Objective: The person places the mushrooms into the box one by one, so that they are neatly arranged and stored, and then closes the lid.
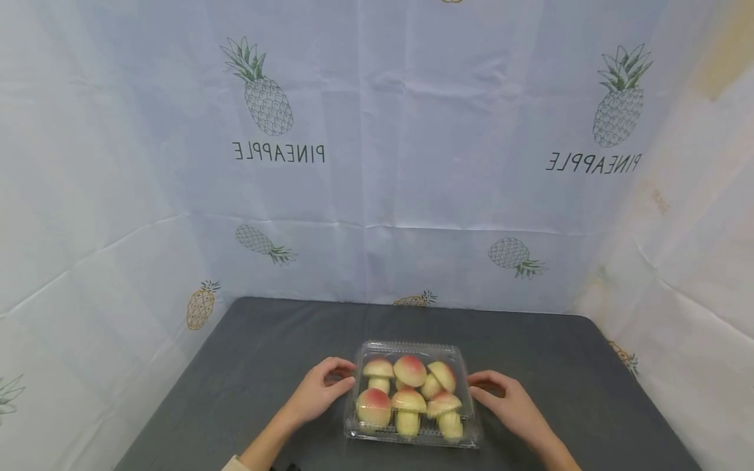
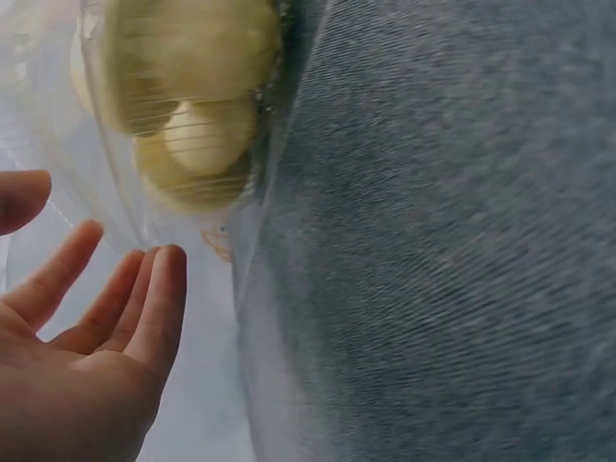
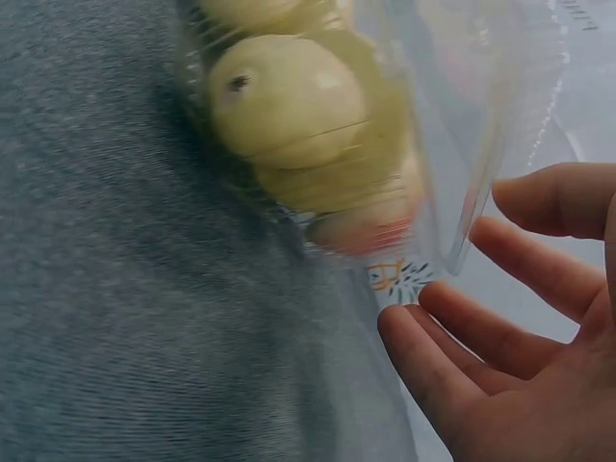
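Observation:
A clear plastic clamshell box [image 1: 412, 439] sits on the dark table with its lid down. Inside it are several mushroom-shaped pieces [image 1: 408, 400], pale yellow with red-tinged caps. My left hand [image 1: 318, 390] is at the box's left side, fingertips right by the edge. In the left wrist view its fingers [image 2: 166, 298] are loosely extended, thumb apart from them. My right hand [image 1: 508, 400] is at the opposite side. The right wrist view shows its thumb [image 3: 549, 197] and forefinger at the lid's rim with a gap between them, the other fingers spread below.
The dark grey tabletop [image 1: 283, 340] has rounded far corners. White cloth printed with pineapples [image 1: 412, 176] hangs behind it and along both sides. A small dark object [image 1: 288, 467] shows at the bottom edge of the head view, near the left forearm.

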Available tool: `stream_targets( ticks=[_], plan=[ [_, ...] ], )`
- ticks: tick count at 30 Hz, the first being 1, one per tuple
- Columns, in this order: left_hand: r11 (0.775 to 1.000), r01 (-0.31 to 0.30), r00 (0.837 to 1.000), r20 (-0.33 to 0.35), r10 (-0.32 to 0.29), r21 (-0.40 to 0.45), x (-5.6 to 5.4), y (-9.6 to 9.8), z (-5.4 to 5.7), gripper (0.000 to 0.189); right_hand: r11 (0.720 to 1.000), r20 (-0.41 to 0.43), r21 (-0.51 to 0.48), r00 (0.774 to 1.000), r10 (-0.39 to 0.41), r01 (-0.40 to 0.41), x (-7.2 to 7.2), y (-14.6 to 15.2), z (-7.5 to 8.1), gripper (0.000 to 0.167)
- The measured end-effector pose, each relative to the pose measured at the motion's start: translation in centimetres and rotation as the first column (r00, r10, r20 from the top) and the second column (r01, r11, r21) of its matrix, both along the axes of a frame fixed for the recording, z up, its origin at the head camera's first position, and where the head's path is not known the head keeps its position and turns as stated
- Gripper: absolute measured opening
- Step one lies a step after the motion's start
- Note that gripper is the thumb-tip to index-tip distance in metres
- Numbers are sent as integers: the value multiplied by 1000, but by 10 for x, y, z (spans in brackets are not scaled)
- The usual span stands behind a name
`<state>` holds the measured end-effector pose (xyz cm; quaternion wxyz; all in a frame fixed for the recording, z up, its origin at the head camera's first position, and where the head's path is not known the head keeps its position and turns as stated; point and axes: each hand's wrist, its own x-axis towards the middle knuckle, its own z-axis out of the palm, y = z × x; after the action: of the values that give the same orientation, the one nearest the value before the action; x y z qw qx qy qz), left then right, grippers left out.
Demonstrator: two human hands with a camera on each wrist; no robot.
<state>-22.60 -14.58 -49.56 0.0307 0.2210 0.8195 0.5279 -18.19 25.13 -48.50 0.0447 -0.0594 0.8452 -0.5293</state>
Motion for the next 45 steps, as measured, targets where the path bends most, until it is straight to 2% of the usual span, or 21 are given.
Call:
stream_targets(
  ticks=[8,12,17,24,29,31,33,38,42,45],
  plan=[
    [999,20,999,29,-21,39,1,2,-8,33,998,16,-57,999,36,-35,-2,1,-10,39],
    [997,30,997,66,-34,67,2,3,-7,36,994,22,-99,998,56,-54,-1,1,-11,41],
    [992,88,989,112,-98,88,7,1,-2,45,989,20,-134,997,71,-68,-1,0,-11,42],
    [989,143,976,157,-148,44,18,-1,1,59,986,30,-146,996,79,-74,2,0,-11,46],
    [982,190,965,183,-187,5,22,2,2,76,978,84,-189,991,102,-85,8,2,-10,52],
    [979,201,963,184,-196,-13,23,4,1,85,972,104,-204,985,135,-112,11,4,-8,55],
    [980,199,968,165,-191,-33,25,5,-2,93,963,107,-210,975,197,-171,13,8,-7,56],
    [985,150,984,112,-140,-85,27,11,-6,104,938,175,-207,933,314,-277,17,13,-5,63],
    [987,130,984,132,-116,-99,28,13,-7,106,921,203,-221,908,366,-322,19,12,-4,72],
    [987,126,983,147,-111,-96,27,15,-8,107,913,205,-229,900,384,-338,20,10,-5,78]
  ],
)
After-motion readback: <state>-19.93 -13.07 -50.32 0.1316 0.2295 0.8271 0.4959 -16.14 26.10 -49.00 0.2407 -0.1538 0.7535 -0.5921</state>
